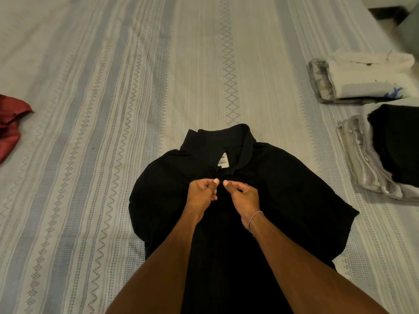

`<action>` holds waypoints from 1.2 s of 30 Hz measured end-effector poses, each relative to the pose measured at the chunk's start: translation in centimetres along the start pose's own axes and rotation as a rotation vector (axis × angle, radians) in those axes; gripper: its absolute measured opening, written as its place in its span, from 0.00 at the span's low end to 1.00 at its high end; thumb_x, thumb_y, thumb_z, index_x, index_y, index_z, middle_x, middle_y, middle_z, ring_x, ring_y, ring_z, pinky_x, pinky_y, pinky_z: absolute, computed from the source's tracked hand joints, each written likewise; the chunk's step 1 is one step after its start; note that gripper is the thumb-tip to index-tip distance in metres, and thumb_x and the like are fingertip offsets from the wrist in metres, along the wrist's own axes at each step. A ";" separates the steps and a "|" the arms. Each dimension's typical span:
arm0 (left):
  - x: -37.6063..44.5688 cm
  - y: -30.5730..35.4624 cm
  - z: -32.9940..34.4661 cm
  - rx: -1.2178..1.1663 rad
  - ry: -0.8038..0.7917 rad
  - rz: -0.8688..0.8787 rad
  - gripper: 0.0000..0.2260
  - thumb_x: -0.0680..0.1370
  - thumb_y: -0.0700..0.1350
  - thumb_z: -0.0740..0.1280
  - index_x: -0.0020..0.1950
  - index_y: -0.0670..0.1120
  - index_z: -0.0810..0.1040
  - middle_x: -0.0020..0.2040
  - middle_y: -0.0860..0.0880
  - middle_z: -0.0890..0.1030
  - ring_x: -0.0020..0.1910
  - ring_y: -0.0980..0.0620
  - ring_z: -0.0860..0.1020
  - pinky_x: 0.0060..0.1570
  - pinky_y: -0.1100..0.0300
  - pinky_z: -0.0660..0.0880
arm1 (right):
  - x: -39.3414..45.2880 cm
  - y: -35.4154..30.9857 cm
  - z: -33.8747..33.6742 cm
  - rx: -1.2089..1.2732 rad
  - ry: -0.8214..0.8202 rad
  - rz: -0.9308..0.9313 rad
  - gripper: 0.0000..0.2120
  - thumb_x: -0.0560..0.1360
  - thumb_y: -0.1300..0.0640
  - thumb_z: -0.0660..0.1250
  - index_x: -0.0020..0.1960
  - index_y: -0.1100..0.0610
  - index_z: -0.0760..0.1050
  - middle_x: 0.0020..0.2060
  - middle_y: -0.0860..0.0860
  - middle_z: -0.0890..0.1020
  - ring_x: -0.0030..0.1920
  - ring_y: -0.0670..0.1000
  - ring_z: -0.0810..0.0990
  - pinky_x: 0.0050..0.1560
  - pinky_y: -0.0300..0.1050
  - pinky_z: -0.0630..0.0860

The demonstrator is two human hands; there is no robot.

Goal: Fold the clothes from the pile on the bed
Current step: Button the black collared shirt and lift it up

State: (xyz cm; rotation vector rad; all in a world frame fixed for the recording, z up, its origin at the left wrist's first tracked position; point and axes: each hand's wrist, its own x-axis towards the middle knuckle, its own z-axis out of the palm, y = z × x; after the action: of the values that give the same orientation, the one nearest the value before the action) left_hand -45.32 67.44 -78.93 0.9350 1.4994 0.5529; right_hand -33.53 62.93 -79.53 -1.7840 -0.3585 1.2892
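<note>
A black polo shirt (pixel 283 184) lies face up on the bed, collar pointing away from me, with a white label showing inside the neck. My left hand (pixel 201 192) and my right hand (pixel 243 196) sit side by side on the button placket just below the collar. Both pinch the black fabric between thumb and curled fingers. A beaded bracelet circles my right wrist. The shirt's lower part is hidden under my forearms and runs out of the bottom of the view.
The bed (pixel 113 109) has a pale striped, patterned cover. A red garment (pixel 10 128) lies at the left edge. At the right sit two folded stacks: white and printed clothes (pixel 362 75), and a black piece on pale ones (pixel 385 150).
</note>
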 end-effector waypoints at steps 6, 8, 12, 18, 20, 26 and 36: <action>-0.3 0.1 0.2 -0.038 0.012 0.008 0.07 0.79 0.45 0.71 0.49 0.41 0.84 0.29 0.50 0.78 0.26 0.58 0.75 0.31 0.67 0.75 | 0.1 0.4 0.2 -0.066 0.036 -0.030 0.05 0.74 0.52 0.76 0.49 0.51 0.85 0.49 0.47 0.85 0.51 0.45 0.83 0.55 0.41 0.79; -0.5 0.1 0.2 -0.051 0.015 0.011 0.08 0.76 0.46 0.75 0.47 0.41 0.85 0.29 0.50 0.79 0.26 0.58 0.76 0.31 0.67 0.75 | 0.0 0.5 0.2 -0.077 0.034 -0.036 0.04 0.75 0.53 0.75 0.49 0.51 0.85 0.50 0.48 0.84 0.50 0.45 0.83 0.51 0.38 0.78; -0.7 0.4 0.5 -0.068 0.012 0.016 0.08 0.74 0.45 0.77 0.46 0.41 0.85 0.30 0.48 0.81 0.26 0.57 0.76 0.30 0.66 0.75 | 0.0 0.6 0.1 -0.141 0.044 -0.082 0.04 0.75 0.51 0.75 0.48 0.51 0.84 0.48 0.49 0.83 0.49 0.46 0.82 0.49 0.38 0.78; -0.2 0.5 0.6 -0.018 0.049 -0.017 0.06 0.79 0.44 0.72 0.45 0.42 0.84 0.30 0.49 0.79 0.26 0.58 0.76 0.30 0.67 0.74 | -0.2 0.7 0.2 -0.183 0.062 -0.108 0.02 0.75 0.52 0.74 0.47 0.49 0.84 0.47 0.47 0.81 0.48 0.45 0.81 0.48 0.38 0.76; -0.2 0.3 0.5 -0.009 0.024 -0.011 0.06 0.80 0.44 0.70 0.45 0.43 0.83 0.30 0.50 0.78 0.26 0.60 0.75 0.30 0.68 0.74 | -0.2 0.5 0.2 -0.179 0.064 -0.079 0.01 0.76 0.51 0.73 0.47 0.48 0.83 0.48 0.46 0.80 0.48 0.45 0.80 0.48 0.37 0.75; -0.3 0.1 0.3 0.027 -0.016 0.006 0.05 0.81 0.45 0.68 0.49 0.45 0.82 0.33 0.50 0.79 0.29 0.60 0.76 0.35 0.66 0.75 | 0.1 0.3 0.2 -0.143 0.016 -0.021 0.04 0.77 0.52 0.72 0.51 0.51 0.83 0.53 0.46 0.78 0.52 0.46 0.80 0.54 0.41 0.76; -0.9 0.1 0.0 -0.042 -0.033 0.053 0.02 0.77 0.40 0.73 0.47 0.45 0.81 0.34 0.48 0.82 0.30 0.58 0.79 0.34 0.67 0.76 | -0.4 -0.7 -0.6 -0.005 -0.096 0.055 0.06 0.79 0.54 0.69 0.54 0.52 0.83 0.57 0.50 0.82 0.57 0.46 0.80 0.53 0.37 0.74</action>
State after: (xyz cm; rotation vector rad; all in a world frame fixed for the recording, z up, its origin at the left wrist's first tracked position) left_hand -45.37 66.82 -78.31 0.9484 1.4321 0.6026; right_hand -32.99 62.78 -78.76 -1.7509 -0.3691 1.4169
